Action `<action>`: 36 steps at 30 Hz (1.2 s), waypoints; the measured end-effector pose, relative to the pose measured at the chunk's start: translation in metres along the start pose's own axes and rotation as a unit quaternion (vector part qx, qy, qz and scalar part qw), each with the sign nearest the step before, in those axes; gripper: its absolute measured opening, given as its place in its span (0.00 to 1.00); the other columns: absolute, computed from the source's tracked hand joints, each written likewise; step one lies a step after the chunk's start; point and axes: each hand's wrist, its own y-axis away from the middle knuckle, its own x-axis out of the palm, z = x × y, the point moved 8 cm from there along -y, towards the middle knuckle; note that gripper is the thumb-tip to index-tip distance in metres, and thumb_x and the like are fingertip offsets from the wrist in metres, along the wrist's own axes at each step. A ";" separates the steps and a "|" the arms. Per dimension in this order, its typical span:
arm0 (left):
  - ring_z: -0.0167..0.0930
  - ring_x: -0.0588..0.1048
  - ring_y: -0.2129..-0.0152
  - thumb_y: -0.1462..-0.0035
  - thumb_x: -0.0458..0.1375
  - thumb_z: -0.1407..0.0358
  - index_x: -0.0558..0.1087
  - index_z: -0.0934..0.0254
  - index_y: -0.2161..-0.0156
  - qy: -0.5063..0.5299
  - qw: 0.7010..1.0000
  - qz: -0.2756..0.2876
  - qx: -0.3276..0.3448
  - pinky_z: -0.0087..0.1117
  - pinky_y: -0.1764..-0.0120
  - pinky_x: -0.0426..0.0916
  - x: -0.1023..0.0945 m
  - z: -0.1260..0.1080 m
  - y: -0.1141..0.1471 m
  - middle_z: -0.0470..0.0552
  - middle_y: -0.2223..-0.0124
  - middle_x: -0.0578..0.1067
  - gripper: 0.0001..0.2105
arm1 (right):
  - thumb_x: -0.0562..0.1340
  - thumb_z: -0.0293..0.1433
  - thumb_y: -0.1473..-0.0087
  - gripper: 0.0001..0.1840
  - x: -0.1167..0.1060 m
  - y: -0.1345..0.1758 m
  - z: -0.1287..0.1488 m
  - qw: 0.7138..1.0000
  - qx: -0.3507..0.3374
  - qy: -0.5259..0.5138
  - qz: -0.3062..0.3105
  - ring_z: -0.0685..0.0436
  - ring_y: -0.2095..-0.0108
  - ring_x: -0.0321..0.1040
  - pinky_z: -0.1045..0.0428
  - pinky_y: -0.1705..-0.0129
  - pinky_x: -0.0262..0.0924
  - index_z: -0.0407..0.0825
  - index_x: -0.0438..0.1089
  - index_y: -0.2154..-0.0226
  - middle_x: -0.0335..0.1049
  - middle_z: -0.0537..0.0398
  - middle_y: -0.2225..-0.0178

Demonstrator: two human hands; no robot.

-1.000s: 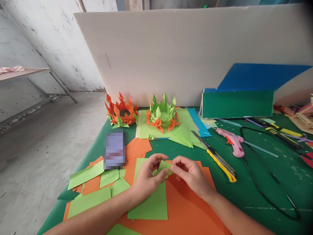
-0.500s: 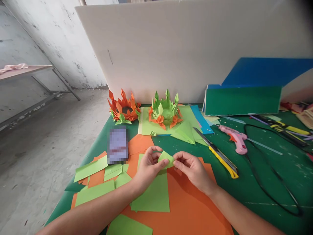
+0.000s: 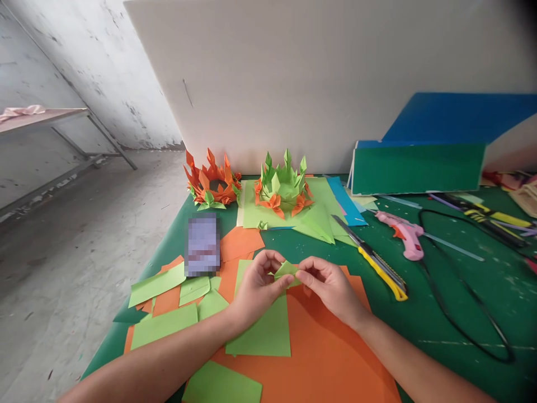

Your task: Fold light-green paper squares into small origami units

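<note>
Paper piece, small, light green and folded to a point, is held above the broad flat orange paper sheet. Its left side is gripped between thumb and fingers by the left hand, and its right corner is pinched at the fingertips by the right hand. Folding of this piece is judged to be only partway done: a slanted edge is shown, but the rest of its folds is hidden by the fingers. Beyond the orange sheet, two items appear fully assembled: an orange paper crown with green leaf shapes and a light-green paper crown with orange flowers. Other paper is judged to be left unworked: a light-green rectangular paper sheet is laid flat on the orange sheet, and to the orange sheet's left, green and orange paper cuttings are spread in overlapping layers. To the right of the orange sheet, a yellow-handled utility knife and a pink plastic glue gun are touched by neither hand.
</note>
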 end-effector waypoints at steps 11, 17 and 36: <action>0.21 0.67 0.77 0.48 0.64 0.58 0.67 0.61 0.59 0.050 0.993 -0.026 -0.104 0.23 0.72 0.60 -0.006 0.011 -0.001 0.43 0.71 0.74 0.16 | 0.58 0.31 0.40 0.03 -0.003 0.009 0.028 0.973 -0.180 0.139 -0.047 0.48 0.66 0.64 0.52 0.63 0.63 0.52 0.67 0.64 0.64 0.56 0.67; 0.24 0.72 0.76 0.51 0.66 0.57 0.70 0.64 0.60 0.035 0.993 -0.020 -0.110 0.26 0.70 0.64 -0.005 0.010 -0.001 0.46 0.73 0.77 0.16 | 0.59 0.24 0.42 0.10 0.003 0.021 0.046 0.907 -0.295 0.285 -0.094 0.44 0.61 0.63 0.48 0.58 0.62 0.53 0.72 0.63 0.59 0.53 0.64; 0.27 0.68 0.74 0.47 0.61 0.54 0.78 0.63 0.55 -0.010 0.996 -0.023 -0.090 0.29 0.68 0.65 -0.008 0.001 0.001 0.47 0.72 0.72 0.18 | 0.59 0.25 0.41 0.11 0.006 0.018 0.041 0.908 -0.305 0.288 -0.024 0.44 0.60 0.68 0.49 0.59 0.65 0.55 0.72 0.59 0.68 0.53 0.64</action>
